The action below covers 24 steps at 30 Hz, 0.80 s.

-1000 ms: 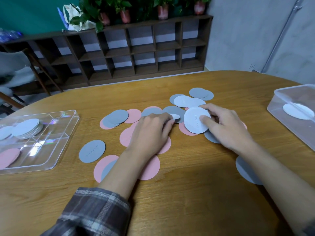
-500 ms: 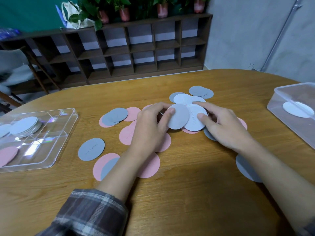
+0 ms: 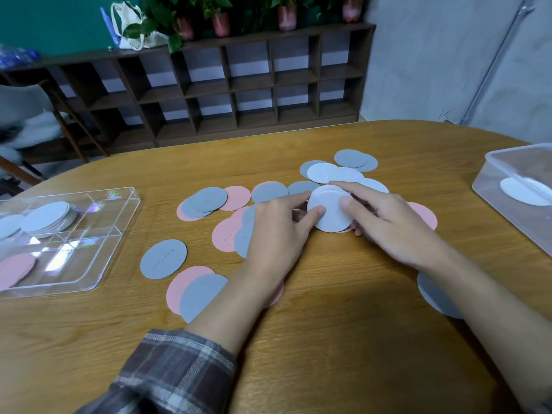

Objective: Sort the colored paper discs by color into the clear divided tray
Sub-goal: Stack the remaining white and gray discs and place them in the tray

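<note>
Pinched a white disc (image 3: 330, 212) between both hands just right of the frame's centre, over the pile on the table (image 3: 328, 339). Curled the left hand (image 3: 277, 231) round its left edge, thumb flat on the face and forefinger along the upper rim. Clasped the right edge with the right hand (image 3: 391, 228) in the same way, thumb on the face, forefinger across the top. Could not tell whether one disc or a thin stack. Found around and beneath it a scatter of loose discs (image 3: 209, 201) in grey, pink and white, spread across the middle of the frame, many overlapping. Noted a lone grey disc (image 3: 163, 258) left of centre, apart from its neighbours, and just below it a pink-and-grey pair (image 3: 203, 294), grey on top. Saw the clear divided tray (image 3: 119, 240) at the left edge, well apart from the hands, with a stack of white discs (image 3: 47, 218) in an upper compartment and a pink disc (image 3: 15, 268) in a lower one. Spotted a second clear container (image 3: 490, 174) at the right edge, a single pale disc (image 3: 525, 191) inside. Glimpsed a plaid sleeve (image 3: 179, 372) at lower left and a dark wooden shelf (image 3: 239, 85) under potted plants (image 3: 221, 13) along the top of the frame.
</note>
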Tool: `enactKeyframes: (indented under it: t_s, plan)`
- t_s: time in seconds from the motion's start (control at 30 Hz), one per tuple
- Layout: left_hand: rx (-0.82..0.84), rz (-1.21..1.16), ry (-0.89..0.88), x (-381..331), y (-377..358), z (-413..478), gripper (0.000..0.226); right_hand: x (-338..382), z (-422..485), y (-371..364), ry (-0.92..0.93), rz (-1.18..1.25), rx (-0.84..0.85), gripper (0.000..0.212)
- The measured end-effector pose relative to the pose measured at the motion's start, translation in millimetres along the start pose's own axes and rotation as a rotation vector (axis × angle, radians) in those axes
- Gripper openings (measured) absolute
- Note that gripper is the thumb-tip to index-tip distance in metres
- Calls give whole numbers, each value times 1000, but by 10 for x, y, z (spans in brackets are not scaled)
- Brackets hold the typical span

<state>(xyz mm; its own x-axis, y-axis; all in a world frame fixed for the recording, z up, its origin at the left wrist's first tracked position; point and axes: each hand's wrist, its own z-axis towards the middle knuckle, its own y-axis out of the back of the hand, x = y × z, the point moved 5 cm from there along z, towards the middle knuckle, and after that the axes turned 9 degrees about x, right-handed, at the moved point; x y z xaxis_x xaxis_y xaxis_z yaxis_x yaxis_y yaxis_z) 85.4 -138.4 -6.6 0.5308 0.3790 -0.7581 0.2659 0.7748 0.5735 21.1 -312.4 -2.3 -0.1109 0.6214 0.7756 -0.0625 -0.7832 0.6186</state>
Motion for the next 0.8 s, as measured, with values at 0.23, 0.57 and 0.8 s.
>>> enactKeyframes:
  t_s: [0.23, 0.57, 0.8]
  plan:
    - [16, 75, -33, -39, -26, -12, 19, 45, -35, 28, 21, -135, -32, 26]
    - [145, 196, -140, -127, -171, 82, 32, -210, -293, 447, -59, 84, -150, 23]
    - [234, 311, -161, -291, -426, 294, 42, -550, -460, 842, -121, 97, -327, 23]
